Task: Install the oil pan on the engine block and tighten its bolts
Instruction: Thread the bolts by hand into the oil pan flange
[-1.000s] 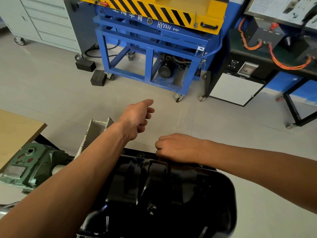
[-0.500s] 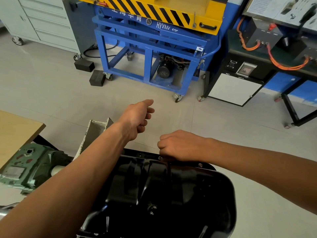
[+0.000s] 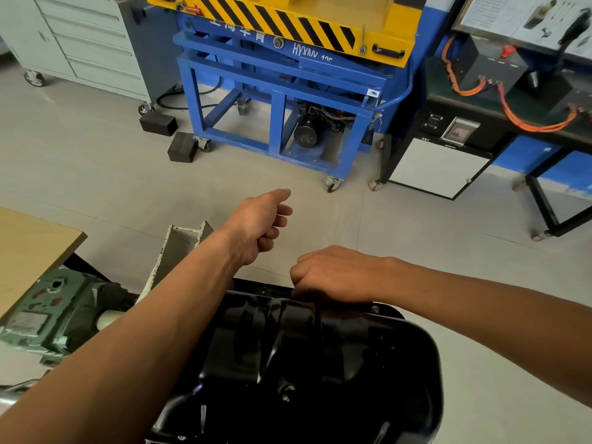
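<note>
The black oil pan fills the lower middle of the view, its deep side up. A bolt head shows on its far flange. My right hand is over that far flange, left of the bolt head. Its fingers curl down tightly as if pinching a bolt, which stays hidden under them. My left hand hovers in the air beyond the pan's far left corner. The thumb points forward, the fingers are loosely curled, and nothing shows in them. The engine block under the pan is out of sight.
A green gearbox casting lies left of the pan beside a wooden tabletop. A grey metal channel leans behind my left forearm. A blue and yellow wheeled machine, two black blocks and a tool cabinet stand across the tiled floor.
My right hand has shifted slightly and its wrist has turned a little over the flange. My left hand has held still in the air.
</note>
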Action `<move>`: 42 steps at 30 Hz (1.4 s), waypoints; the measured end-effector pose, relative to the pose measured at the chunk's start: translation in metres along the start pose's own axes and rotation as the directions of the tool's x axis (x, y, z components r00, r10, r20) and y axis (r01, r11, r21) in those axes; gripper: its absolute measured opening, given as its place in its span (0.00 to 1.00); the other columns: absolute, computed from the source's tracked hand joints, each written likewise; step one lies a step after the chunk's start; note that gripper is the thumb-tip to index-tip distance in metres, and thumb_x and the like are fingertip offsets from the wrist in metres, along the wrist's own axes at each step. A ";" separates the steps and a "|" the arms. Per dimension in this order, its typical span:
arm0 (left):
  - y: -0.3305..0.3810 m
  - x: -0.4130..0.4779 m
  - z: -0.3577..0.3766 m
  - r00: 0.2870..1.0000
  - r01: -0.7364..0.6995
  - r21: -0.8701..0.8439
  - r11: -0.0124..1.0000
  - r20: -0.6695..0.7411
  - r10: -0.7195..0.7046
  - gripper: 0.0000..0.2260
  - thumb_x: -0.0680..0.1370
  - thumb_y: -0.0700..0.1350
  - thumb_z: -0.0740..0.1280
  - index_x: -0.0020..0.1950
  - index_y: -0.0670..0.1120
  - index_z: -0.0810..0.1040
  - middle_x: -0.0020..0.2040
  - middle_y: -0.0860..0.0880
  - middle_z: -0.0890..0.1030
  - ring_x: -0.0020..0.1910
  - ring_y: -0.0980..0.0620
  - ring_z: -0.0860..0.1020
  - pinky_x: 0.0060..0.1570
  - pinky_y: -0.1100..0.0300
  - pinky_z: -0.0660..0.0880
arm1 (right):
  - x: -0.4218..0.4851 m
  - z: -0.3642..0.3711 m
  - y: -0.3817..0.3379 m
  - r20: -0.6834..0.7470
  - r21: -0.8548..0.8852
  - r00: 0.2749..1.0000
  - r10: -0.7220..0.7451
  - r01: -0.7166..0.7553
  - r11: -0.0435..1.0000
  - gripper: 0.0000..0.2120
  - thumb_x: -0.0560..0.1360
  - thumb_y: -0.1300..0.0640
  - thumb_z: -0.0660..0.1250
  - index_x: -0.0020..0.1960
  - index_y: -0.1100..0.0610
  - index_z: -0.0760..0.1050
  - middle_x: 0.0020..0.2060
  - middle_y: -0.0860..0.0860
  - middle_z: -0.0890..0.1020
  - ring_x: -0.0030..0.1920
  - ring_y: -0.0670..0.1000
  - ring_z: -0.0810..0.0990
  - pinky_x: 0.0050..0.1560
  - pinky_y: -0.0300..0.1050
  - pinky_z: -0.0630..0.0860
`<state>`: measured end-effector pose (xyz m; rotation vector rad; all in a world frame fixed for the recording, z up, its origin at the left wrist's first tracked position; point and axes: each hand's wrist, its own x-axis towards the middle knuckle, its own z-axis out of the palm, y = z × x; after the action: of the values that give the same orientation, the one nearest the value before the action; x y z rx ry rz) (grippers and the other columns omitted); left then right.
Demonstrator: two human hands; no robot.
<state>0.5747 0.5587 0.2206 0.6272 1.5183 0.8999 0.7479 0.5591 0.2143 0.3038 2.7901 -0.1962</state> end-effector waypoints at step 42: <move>-0.013 0.000 -0.024 0.998 0.005 -0.104 0.995 -0.066 -0.012 0.23 0.82 0.62 0.57 0.55 0.43 0.78 0.55 0.44 0.83 0.57 0.45 0.79 0.57 0.50 0.71 | 0.033 -0.001 -0.005 -0.149 0.722 0.916 0.372 -0.157 0.674 0.10 0.77 0.62 0.71 0.58 0.60 0.83 0.52 0.51 0.86 0.49 0.40 0.82 0.51 0.27 0.74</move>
<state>0.5522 0.5468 0.2101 0.5198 1.5218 0.9950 0.7160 0.5606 0.2044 0.9901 2.7605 -1.2465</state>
